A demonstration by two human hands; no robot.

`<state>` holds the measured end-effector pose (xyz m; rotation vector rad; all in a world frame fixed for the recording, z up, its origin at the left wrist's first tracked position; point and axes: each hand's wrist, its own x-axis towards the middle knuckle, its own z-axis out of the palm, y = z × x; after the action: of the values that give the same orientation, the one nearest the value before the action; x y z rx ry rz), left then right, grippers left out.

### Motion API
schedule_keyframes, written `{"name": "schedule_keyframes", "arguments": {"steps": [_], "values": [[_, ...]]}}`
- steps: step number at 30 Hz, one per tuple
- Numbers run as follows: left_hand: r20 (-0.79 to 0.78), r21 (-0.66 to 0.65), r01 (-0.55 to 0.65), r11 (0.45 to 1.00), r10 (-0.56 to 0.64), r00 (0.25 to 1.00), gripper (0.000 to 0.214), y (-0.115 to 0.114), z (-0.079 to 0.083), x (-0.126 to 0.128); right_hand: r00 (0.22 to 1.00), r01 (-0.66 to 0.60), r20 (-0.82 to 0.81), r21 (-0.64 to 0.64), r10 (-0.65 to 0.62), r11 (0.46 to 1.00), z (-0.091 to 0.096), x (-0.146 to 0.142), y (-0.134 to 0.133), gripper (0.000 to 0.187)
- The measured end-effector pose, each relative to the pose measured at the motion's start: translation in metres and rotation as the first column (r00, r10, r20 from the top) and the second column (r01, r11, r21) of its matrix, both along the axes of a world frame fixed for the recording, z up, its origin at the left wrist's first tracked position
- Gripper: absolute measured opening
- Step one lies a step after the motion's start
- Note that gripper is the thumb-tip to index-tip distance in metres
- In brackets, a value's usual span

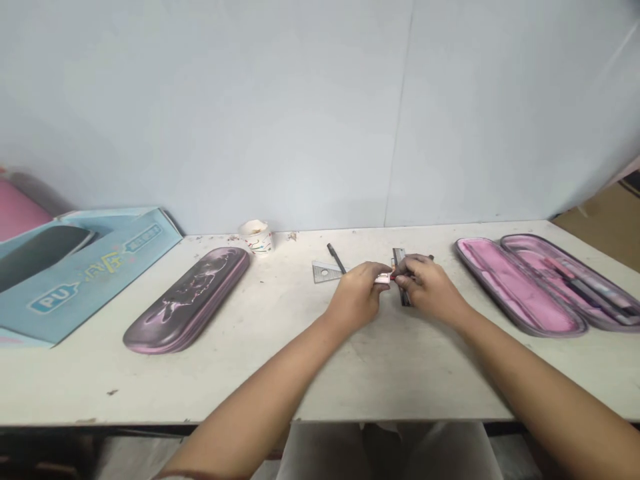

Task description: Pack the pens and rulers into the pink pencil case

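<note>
My left hand (357,290) pinches a small white block (383,278), which looks like an eraser, between thumb and fingers. At its right end, a bit of red shows at the closed fingertips of my right hand (425,283); whether the red is part of the white block I cannot tell. Beneath my right hand lies a dark ruler (399,255), partly covered. A clear set square (324,272) and a black pen (335,257) lie just beyond my left hand, the pen's lower end hidden. A dark tip (431,257) peeks out behind my right hand.
On the right lies an open pencil case (515,287) with pink lining and several pens. A closed dark pencil case (187,300) rests at left. Behind it stand a paper cup (256,237) and, farther left, a light-blue box (100,273). A grey wall (300,120) borders the table's back.
</note>
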<state>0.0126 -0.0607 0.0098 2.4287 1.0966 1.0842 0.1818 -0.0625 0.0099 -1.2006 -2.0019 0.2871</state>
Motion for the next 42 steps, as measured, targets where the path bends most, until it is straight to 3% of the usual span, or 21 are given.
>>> {"name": "schedule_keyframes", "arguments": {"steps": [3,5,6,8,9,11,13,14,16,20,22,24,25,27,29,31,33,35,37,40,42], "values": [[-0.072,0.071,0.093,0.993,-0.088,0.994,0.027,0.000,0.000,-0.001,0.981,-0.150,-0.165,-0.305,0.103,0.940,-0.002,0.004,0.004,0.013],[-0.061,0.036,0.093,0.995,-0.091,0.994,0.025,0.003,0.000,-0.001,0.982,-0.155,-0.155,-0.320,0.109,0.935,-0.004,0.004,0.007,0.015],[-0.026,-0.029,0.070,0.997,-0.071,0.997,0.023,0.005,0.000,-0.001,0.993,-0.099,-0.093,-0.252,0.078,0.963,-0.004,0.003,0.007,0.016],[0.123,-0.270,0.043,0.962,-0.010,0.992,0.020,0.011,-0.001,0.001,0.994,0.036,0.108,0.012,-0.037,0.999,-0.003,0.002,0.007,0.017],[0.230,-0.419,0.079,0.905,0.021,0.973,0.019,0.014,-0.002,0.001,0.970,0.067,0.219,0.168,-0.104,0.984,-0.002,0.001,0.007,0.017],[0.446,-0.641,0.250,0.726,0.087,0.891,0.017,0.018,-0.003,0.002,0.890,0.011,0.414,0.403,-0.193,0.915,0.002,-0.001,0.005,0.020],[0.573,-0.707,0.393,0.588,0.150,0.806,0.018,0.018,-0.003,0.001,0.817,-0.093,0.534,0.495,-0.218,0.864,0.004,-0.003,0.004,0.024],[0.591,-0.712,0.416,0.566,0.163,0.790,0.017,0.017,-0.002,0.001,0.797,-0.121,0.560,0.513,-0.225,0.850,0.004,-0.004,0.003,0.025],[0.556,-0.705,0.361,0.610,0.160,0.815,0.013,0.015,0.001,-0.001,0.791,-0.119,0.561,0.532,-0.244,0.839,0.002,-0.008,0.003,0.024],[0.284,-0.540,0.073,0.839,0.100,0.953,0.015,0.008,0.006,-0.003,0.850,0.002,0.469,0.454,-0.241,0.891,-0.004,-0.016,0.002,0.019],[0.121,-0.365,-0.019,0.931,0.067,0.990,0.019,0.005,0.006,-0.004,0.913,0.046,0.378,0.278,-0.153,0.960,-0.006,-0.015,0.003,0.019],[0.000,-0.195,-0.010,0.981,0.010,1.000,0.022,0.003,0.005,-0.004,0.974,0.007,0.228,-0.028,0.000,1.000,-0.007,-0.011,0.004,0.023],[-0.040,-0.138,0.018,0.990,-0.024,0.999,0.024,0.003,0.005,-0.004,0.989,-0.046,0.132,-0.199,0.074,0.979,-0.008,-0.008,0.006,0.027],[-0.073,-0.094,0.071,0.993,-0.078,0.994,0.026,0.004,0.004,-0.004,0.987,-0.157,-0.046,-0.464,0.153,0.872,-0.008,-0.002,0.010,0.033],[-0.047,-0.125,0.085,0.988,-0.091,0.995,0.022,0.006,0.003,-0.003,0.982,-0.190,-0.110,-0.547,0.155,0.816,-0.008,0.001,0.012,0.036],[0.035,-0.235,0.063,0.970,-0.056,0.998,0.018,0.010,0.002,-0.003,0.993,-0.118,-0.026,-0.432,0.119,0.894,-0.006,0.001,0.013,0.036],[0.188,-0.428,0.077,0.900,0.006,0.982,0.015,0.014,0.001,-0.002,0.985,-0.004,0.169,-0.142,0.028,0.990,-0.003,-0.001,0.012,0.032],[0.366,-0.588,0.177,0.789,0.064,0.928,0.014,0.017,-0.001,-0.002,0.922,0.013,0.380,0.167,-0.077,0.986,0.000,-0.004,0.009,0.025],[0.472,-0.626,0.269,0.732,0.080,0.878,0.012,0.018,-0.002,-0.003,0.843,-0.063,0.522,0.332,-0.128,0.941,0.001,-0.006,0.005,0.022],[0.385,-0.546,0.190,0.816,0.043,0.922,0.014,0.015,-0.002,-0.004,0.844,-0.069,0.522,0.339,-0.126,0.938,0.000,-0.008,0.002,0.018],[0.244,-0.423,0.084,0.902,0.024,0.970,0.017,0.012,0.000,-0.005,0.923,0.005,0.377,0.186,-0.076,0.983,-0.001,-0.009,0.002,0.017]]}}
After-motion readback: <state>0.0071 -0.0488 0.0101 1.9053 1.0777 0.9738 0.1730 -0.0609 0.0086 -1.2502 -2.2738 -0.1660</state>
